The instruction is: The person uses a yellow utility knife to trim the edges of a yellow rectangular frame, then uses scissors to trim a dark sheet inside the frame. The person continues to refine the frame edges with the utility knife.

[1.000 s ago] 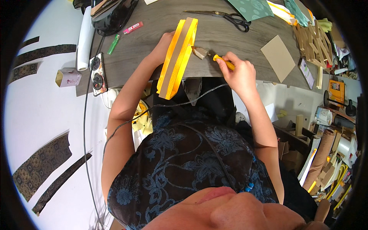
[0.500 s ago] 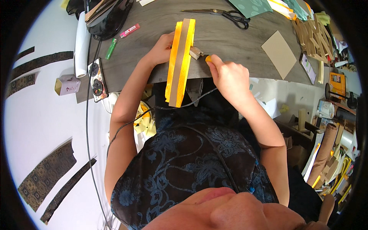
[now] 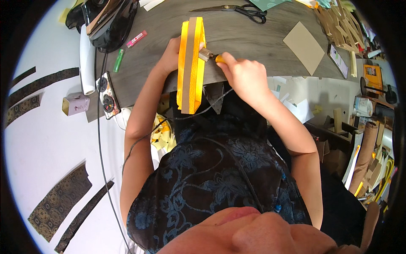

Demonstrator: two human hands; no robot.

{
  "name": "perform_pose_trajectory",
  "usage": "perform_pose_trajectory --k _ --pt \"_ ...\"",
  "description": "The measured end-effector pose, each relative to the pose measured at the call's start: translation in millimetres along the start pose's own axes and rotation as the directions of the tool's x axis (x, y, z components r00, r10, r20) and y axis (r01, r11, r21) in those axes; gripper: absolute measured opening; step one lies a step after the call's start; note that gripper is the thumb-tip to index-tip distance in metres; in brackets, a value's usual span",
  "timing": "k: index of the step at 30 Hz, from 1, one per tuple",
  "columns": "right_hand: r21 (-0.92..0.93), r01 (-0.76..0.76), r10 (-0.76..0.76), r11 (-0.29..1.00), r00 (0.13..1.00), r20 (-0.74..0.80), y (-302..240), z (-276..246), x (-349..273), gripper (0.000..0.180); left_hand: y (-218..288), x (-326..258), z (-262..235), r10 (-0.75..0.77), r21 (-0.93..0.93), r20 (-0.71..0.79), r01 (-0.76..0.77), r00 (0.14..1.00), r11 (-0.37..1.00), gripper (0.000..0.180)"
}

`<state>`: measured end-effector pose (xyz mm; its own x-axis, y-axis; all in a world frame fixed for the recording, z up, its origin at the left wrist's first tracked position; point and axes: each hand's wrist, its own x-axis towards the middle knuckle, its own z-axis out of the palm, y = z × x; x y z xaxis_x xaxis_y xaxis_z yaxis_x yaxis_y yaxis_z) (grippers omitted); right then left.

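L hand (image 3: 171,53) at left side of long narrow piece (image 3: 191,67), fingers mostly hidden behind it, can't tell how tightly it grips. Piece runs top to bottom, upper half of frame, just L of centre: glossy yellow sides w/ flat matte tan band down its length, lower end past edge of grey wood-grain counter (image 3: 237,36). R hand (image 3: 247,76) closed round yellow handle of flat-headed tool (image 3: 205,54), blunt head at piece's right side. Upper right: smooth tan board (image 3: 304,48), thin slats (image 3: 340,25). Top: black-handled metal scissors (image 3: 231,7)
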<state>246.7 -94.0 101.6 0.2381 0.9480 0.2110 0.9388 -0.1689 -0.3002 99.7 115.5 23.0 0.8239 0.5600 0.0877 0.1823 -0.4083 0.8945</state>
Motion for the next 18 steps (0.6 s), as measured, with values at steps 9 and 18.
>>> perform_pose_trajectory --k 9,18 --pt "0.350 -0.141 0.156 0.926 0.988 -0.015 41 -19 -19 0.016 -33 5 5 0.131 -0.020 0.035 -0.130 0.991 0.991 0.035" --pt "0.358 -0.100 0.113 0.928 0.993 -0.016 43 -15 0 0.017 -26 -1 1 0.139 0.031 -0.034 -0.138 0.990 0.990 0.031"
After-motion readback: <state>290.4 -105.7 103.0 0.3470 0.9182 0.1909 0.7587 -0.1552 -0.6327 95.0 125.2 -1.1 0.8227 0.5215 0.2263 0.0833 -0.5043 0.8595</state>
